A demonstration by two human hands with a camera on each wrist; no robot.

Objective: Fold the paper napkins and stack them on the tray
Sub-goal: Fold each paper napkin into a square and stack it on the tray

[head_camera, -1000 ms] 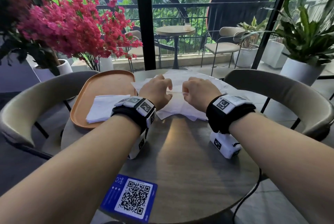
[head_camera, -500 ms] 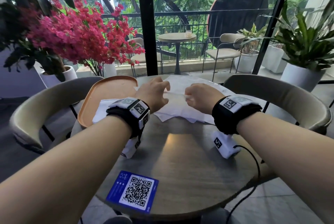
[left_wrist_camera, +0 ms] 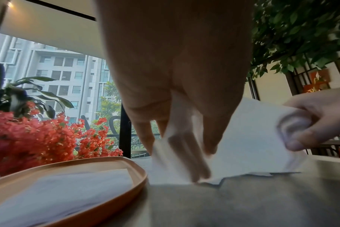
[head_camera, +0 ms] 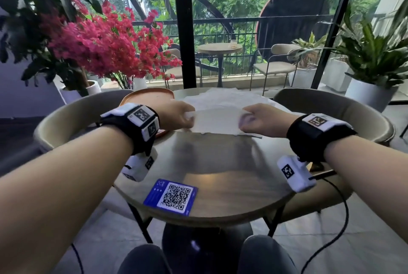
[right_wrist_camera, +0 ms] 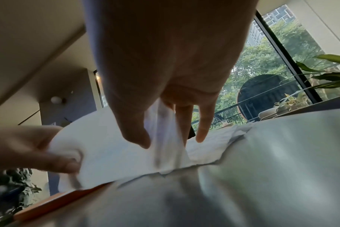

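Note:
A white paper napkin (head_camera: 217,120) is stretched just above the round table, held at both ends. My left hand (head_camera: 184,117) pinches its left edge beside the orange tray (head_camera: 145,97). My right hand (head_camera: 249,120) pinches the right edge. In the left wrist view the napkin (left_wrist_camera: 248,135) hangs from my fingers (left_wrist_camera: 145,135), and a folded white napkin (left_wrist_camera: 64,187) lies in the tray (left_wrist_camera: 140,172). The right wrist view shows the napkin (right_wrist_camera: 111,158) pulled between both hands. Several unfolded napkins (head_camera: 227,97) lie flat behind the held one.
A blue QR code card (head_camera: 172,196) lies near the front edge of the table (head_camera: 220,163). Beige chairs (head_camera: 331,105) stand left and right of it. A red flowering plant (head_camera: 99,46) rises at the left, potted green plants (head_camera: 373,57) at the right.
Both hands have moved apart, and the napkin between them has come up off the pile and spread wide. The head view has drawn back and tilted down.

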